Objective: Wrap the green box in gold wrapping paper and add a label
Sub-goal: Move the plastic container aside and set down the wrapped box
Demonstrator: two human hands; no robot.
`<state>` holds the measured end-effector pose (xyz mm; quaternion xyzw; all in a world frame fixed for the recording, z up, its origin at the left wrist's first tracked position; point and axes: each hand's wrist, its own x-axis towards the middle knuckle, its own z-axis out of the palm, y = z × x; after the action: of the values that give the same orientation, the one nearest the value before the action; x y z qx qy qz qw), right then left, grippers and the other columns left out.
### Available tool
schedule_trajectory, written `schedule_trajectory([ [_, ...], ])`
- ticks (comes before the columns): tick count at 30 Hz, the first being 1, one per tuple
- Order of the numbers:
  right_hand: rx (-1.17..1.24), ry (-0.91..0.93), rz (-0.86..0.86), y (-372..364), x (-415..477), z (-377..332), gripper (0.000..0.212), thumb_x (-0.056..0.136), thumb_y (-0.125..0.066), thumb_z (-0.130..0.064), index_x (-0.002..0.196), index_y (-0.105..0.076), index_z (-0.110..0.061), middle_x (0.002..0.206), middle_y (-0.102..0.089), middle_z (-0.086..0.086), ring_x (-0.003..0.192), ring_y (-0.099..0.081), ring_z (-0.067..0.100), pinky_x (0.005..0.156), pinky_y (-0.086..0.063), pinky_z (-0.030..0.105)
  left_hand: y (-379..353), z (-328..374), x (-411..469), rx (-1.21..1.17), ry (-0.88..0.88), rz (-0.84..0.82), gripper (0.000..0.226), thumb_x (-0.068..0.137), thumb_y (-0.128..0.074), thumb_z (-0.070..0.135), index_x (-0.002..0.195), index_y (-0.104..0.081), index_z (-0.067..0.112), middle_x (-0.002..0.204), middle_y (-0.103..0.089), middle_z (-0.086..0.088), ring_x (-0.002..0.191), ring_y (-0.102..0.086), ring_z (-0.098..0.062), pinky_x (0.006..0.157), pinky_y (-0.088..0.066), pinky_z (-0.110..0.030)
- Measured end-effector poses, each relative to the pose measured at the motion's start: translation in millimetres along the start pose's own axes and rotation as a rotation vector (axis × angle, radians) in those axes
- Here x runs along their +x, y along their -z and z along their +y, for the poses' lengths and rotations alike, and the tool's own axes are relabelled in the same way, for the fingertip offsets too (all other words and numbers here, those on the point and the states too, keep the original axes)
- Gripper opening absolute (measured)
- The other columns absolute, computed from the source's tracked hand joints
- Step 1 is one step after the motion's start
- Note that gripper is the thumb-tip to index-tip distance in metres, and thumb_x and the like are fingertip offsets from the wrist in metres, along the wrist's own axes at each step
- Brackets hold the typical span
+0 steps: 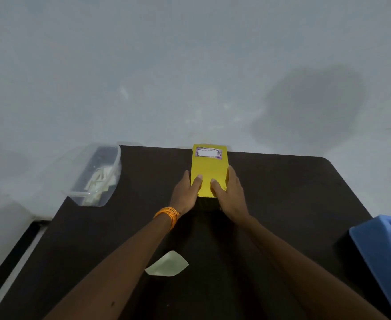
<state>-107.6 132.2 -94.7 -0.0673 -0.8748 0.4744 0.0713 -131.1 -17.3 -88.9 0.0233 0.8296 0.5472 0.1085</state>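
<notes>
Arms: two bare arms reach from the bottom edge across the dark table [282,192].
Paper scrap [166,264]: a small pale piece lies flat between the arms, close to the person and well apart from the box. It may be the backing of the sticker, but that is only a guess.
Box [209,169]: it lies flat at the far edge of the table. Its top is all gold paper, and no green shows.
Label [209,153]: a white sticker with a purple border sits on the far end of the box top.
Left hand [186,192]: flat and straight, fingers along the left side of the box, thumb on top. Orange threads [168,215] go round the wrist.
Right hand [229,192]: the same on the right side, fingers straight, thumb on top.
Box and hands: the box sits between both hands, which touch its near half. The label end pokes out past the fingertips.
Done: the wrapping and the label both look finished.
Left to do: maybe nothing. The near end of the box is dark, so I cannot tell if it is closed up neatly.
Around: a clear tub [97,176] stands at the left edge, and a blue thing [379,250] at the right.
</notes>
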Motion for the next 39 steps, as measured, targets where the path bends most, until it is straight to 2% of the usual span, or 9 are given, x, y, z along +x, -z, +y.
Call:
schedule_trajectory([
  [3,-0.089,-0.098,0.038,11.3,-11.6,-8.0,0.072,0.099,-0.051,-0.045,0.156,-0.019,-0.016,0.155,-0.032,0.007,0.137,-0.036,0.020,0.103,-0.041,0.041,17.3,6.7,-15.4,0.090,0.074,-0.006,0.068,0.103,-0.036,0.052,0.156,-0.024,0.011,0.156,-0.038,-0.008,0.141,-0.039,-0.028,0.116,-0.032,-0.041],
  [5,-0.194,-0.139,0.140,19.1,-25.7,-21.7,0.070,0.100,-0.052,-0.042,0.156,-0.022,-0.013,0.158,-0.028,0.012,0.145,-0.029,0.027,0.113,-0.035,0.047,36.5,8.9,-30.7,0.127,0.076,0.008,0.064,0.103,-0.040,0.048,0.154,-0.029,0.009,0.153,-0.043,-0.012,0.139,-0.042,-0.027,0.115,-0.035,-0.042],
  [9,-0.329,-0.039,0.236,29.5,-60.8,-55.6,0.052,0.097,-0.058,-0.032,0.143,-0.042,-0.013,0.146,-0.041,0.011,0.137,-0.035,0.029,0.105,-0.038,0.045,72.3,6.2,-69.4,0.240,0.061,0.050,0.043,0.100,-0.057,0.023,0.140,-0.051,0.009,0.135,-0.058,-0.014,0.123,-0.057,-0.024,0.103,-0.046,-0.034],
  [13,-0.345,0.022,0.093,17.5,-91.8,-78.8,0.039,0.095,-0.062,-0.024,0.132,-0.053,-0.017,0.135,-0.052,0.005,0.128,-0.045,0.023,0.102,-0.045,0.041,91.6,-4.9,-114.1,0.339,0.085,0.065,0.032,0.093,-0.063,0.011,0.125,-0.064,0.013,0.120,-0.063,-0.009,0.108,-0.063,-0.020,0.092,-0.046,-0.025],
  [16,-0.346,0.044,-0.118,1.0,-119.4,-89.6,0.032,0.095,-0.060,-0.021,0.126,-0.059,-0.016,0.130,-0.055,0.003,0.121,-0.050,0.020,0.094,-0.049,0.037,93.5,-16.8,-146.2,0.388,0.119,0.048,0.030,0.089,-0.066,0.010,0.119,-0.068,0.016,0.113,-0.062,-0.009,0.100,-0.064,-0.022,0.093,-0.050,-0.034],
  [20,-0.430,0.110,-0.341,-21.3,-153.4,-87.2,0.033,0.096,-0.059,-0.019,0.128,-0.061,-0.015,0.131,-0.054,0.001,0.124,-0.046,0.019,0.093,-0.049,0.035,82.3,-32.1,-177.8,0.467,0.153,-0.044,0.037,0.088,-0.070,0.018,0.125,-0.064,0.019,0.115,-0.059,-0.008,0.102,-0.062,-0.023,0.091,-0.048,-0.033],
  [26,-0.593,0.074,-0.492,-40.3,-168.1,-74.9,0.037,0.097,-0.056,-0.017,0.133,-0.059,-0.013,0.139,-0.051,0.002,0.128,-0.042,0.022,0.094,-0.050,0.038,65.2,-48.1,-195.0,0.466,0.192,-0.031,0.047,0.081,-0.076,0.016,0.126,-0.063,0.020,0.115,-0.056,-0.006,0.103,-0.059,-0.022,0.089,-0.047,-0.033],
  [32,-0.675,0.123,-0.499,-52.7,-180.7,-59.7,0.024,0.094,-0.057,-0.006,0.116,-0.066,-0.010,0.126,-0.057,0.003,0.114,-0.048,0.021,0.078,-0.050,0.031,51.2,-57.4,-190.7,0.484,0.159,0.069,0.009,0.085,-0.066,0.008,0.092,-0.072,0.009,0.099,-0.060,-0.008,0.089,-0.060,-0.024,0.079,-0.049,-0.035],
  [39,-0.460,0.004,-0.484,-49.3,-175.4,-65.2,0.018,0.090,-0.068,-0.019,0.106,-0.070,-0.012,0.109,-0.066,0.005,0.102,-0.059,0.021,0.081,-0.049,0.029,37.5,-52.6,-182.4,0.431,0.124,0.057,0.010,0.089,-0.058,-0.001,0.086,-0.065,0.005,0.102,-0.055,-0.008,0.082,-0.057,-0.021,0.073,-0.049,-0.033],
])
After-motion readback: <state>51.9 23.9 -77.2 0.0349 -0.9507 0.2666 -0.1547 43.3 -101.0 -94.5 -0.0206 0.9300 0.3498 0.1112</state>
